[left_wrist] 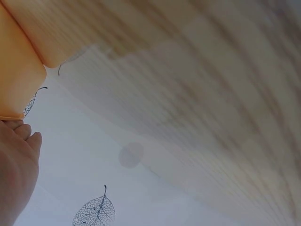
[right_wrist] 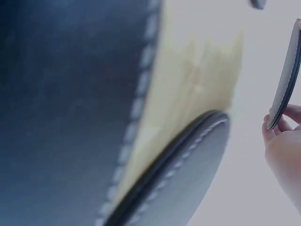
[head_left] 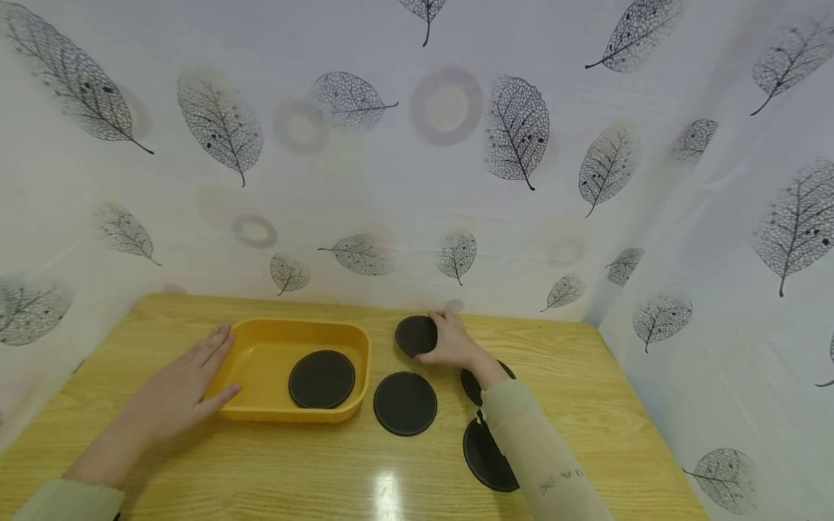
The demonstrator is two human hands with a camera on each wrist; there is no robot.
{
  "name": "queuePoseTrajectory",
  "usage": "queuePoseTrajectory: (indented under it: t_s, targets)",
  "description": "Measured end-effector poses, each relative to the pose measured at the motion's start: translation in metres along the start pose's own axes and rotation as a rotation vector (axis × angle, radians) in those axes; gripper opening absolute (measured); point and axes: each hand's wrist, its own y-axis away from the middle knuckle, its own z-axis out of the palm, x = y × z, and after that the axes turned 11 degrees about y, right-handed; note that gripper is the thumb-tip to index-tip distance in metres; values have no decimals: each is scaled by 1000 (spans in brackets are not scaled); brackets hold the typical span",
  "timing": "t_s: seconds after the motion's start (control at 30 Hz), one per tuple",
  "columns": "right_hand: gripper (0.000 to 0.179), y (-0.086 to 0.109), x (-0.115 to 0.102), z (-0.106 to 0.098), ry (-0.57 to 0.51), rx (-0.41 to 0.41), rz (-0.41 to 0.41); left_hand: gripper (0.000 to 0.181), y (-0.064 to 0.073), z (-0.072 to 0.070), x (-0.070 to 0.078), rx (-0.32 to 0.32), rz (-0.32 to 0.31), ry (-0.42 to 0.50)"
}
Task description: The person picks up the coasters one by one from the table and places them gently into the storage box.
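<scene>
My right hand pinches a round black stitched coaster by its right edge, near the back of the table. In the right wrist view this held coaster shows edge-on between thumb and fingers. My left hand lies along the left side of a yellow plastic tray, its fingers extended at the rim and the thumb apart from them. The left wrist view shows the fingertips at the tray's edge. Inside the tray, toward its right end, lies one black coaster.
Another black coaster lies just right of the tray. Two more, a farther coaster and a nearer coaster, are partly hidden under the right forearm. A leaf-printed curtain rises behind the wooden table.
</scene>
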Motion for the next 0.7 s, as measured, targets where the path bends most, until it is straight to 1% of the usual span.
queuePoseTrajectory:
  t_s: [0.2,0.43,0.63,0.7]
  targets:
    - [107,2,-18,-12,-28,14,-56,89,0,0,-1,7,7,-7]
    - [109,2,-49,-26,-45,14,-124,90,0,3,-2,10,19,-22]
    - [110,0,-78,-28,-55,22,-219,91,0,2,-2,8,18,-23]
    - [111,-1,-88,-28,-57,10,-241,90,0,2,-1,8,17,-21]
